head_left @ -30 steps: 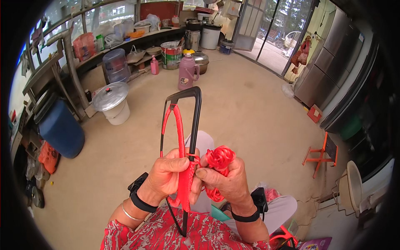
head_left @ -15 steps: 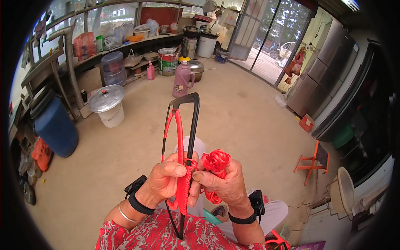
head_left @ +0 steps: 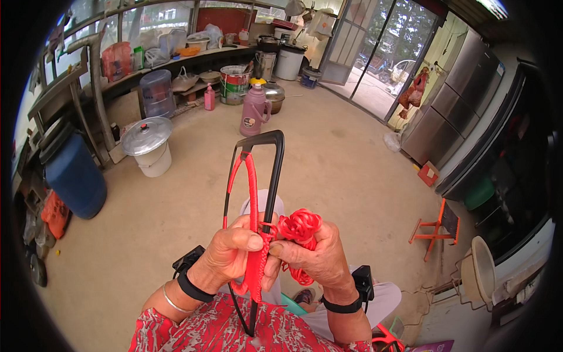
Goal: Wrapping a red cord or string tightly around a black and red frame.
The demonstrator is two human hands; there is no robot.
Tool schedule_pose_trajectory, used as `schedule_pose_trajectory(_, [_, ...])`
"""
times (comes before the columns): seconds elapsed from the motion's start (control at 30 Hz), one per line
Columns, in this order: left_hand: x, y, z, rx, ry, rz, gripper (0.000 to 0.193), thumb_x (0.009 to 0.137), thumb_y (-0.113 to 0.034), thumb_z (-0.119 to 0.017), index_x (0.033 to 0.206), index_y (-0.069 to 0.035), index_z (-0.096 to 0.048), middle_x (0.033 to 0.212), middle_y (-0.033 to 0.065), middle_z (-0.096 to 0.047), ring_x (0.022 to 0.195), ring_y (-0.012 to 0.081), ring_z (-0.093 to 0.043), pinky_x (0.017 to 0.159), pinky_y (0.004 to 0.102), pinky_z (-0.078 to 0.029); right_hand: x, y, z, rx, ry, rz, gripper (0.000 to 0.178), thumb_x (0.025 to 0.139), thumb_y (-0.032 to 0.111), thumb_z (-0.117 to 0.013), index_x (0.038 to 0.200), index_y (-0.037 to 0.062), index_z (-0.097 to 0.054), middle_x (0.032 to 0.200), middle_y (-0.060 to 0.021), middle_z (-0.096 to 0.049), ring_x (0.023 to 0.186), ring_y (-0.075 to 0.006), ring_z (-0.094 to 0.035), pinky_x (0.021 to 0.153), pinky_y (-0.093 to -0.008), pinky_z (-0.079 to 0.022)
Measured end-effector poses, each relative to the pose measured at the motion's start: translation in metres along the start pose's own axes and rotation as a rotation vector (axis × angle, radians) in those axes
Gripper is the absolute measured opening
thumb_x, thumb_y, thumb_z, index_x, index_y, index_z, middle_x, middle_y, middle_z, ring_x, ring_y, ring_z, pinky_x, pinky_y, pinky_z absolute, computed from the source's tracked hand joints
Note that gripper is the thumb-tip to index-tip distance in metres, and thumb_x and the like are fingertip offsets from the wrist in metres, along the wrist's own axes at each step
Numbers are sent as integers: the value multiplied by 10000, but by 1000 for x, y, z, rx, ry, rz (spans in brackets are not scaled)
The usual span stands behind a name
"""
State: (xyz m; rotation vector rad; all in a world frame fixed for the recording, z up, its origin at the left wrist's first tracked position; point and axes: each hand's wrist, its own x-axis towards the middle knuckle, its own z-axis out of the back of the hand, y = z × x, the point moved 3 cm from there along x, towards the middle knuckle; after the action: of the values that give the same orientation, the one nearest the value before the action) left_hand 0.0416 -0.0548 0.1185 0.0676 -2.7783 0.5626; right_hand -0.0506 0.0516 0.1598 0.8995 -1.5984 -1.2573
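Observation:
A long, narrow black frame (head_left: 274, 176) stands upright in front of my chest, its lower end against my shirt. Red cord is wound along a loop inside it, and lower down a red woven strap (head_left: 255, 276) lies beside the black bar. My left hand (head_left: 230, 252) grips the strap and frame, thumb pressed across the front. Closed around a bundled hank of red cord (head_left: 300, 224) is my right hand (head_left: 319, 255). Its thumb and fingertips come close to the strap's right edge, where a small cord loop shows. Whether they pinch a strand there I cannot tell.
A pink thermos (head_left: 254, 111) stands on the floor ahead. To the left are a lidded white bucket (head_left: 153, 161) and a blue barrel (head_left: 76, 176). An orange folding stool (head_left: 435, 229) sits at the right, near a steel refrigerator (head_left: 457, 97).
The whole view has shifted slightly, and the right hand with the cord bundle sits a touch further left. Both grips look the same.

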Motion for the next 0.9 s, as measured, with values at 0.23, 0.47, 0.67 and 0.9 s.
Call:
schedule_pose_trajectory(0.23, [-1, 2, 2, -26, 2, 18, 449, 764, -119, -577, 1131, 83, -415, 660, 285, -570, 499, 427, -598, 468, 525, -544, -2, 7, -4, 44, 40, -27, 222, 833, 82, -722, 1022, -9, -652, 847, -15, -653, 765, -68, -584, 658, -239, -496])
schedule_pose_trajectory(0.47, [6, 11, -4, 13, -90, 10, 372, 798, -172, -583, 1015, 119, -503, 628, 228, -581, 455, 326, -586, 431, 423, -532, -12, -7, 11, -37, -45, -73, 232, 816, 46, -726, 1023, -8, -635, 837, 8, -635, 759, -60, -578, 646, -230, -487])
schedule_pose_trajectory(0.67, [17, 18, -3, -32, -31, 135, 313, 828, -182, -556, 960, 101, -540, 653, 227, -599, 498, 344, -615, 443, 423, -535, -27, -4, 19, -186, -382, 297, 275, 740, -9, -771, 958, 14, -604, 787, -29, -632, 661, -65, -562, 592, -220, -478])
schedule_pose_trajectory(0.9, [49, 32, 11, 5, -126, 363, 248, 882, -169, -548, 877, 76, -586, 700, 230, -634, 547, 351, -649, 474, 438, -564, -39, 6, 63, -480, -216, 260, 343, 728, -5, -748, 1053, 23, -642, 894, -21, -671, 738, -69, -596, 672, -217, -492])
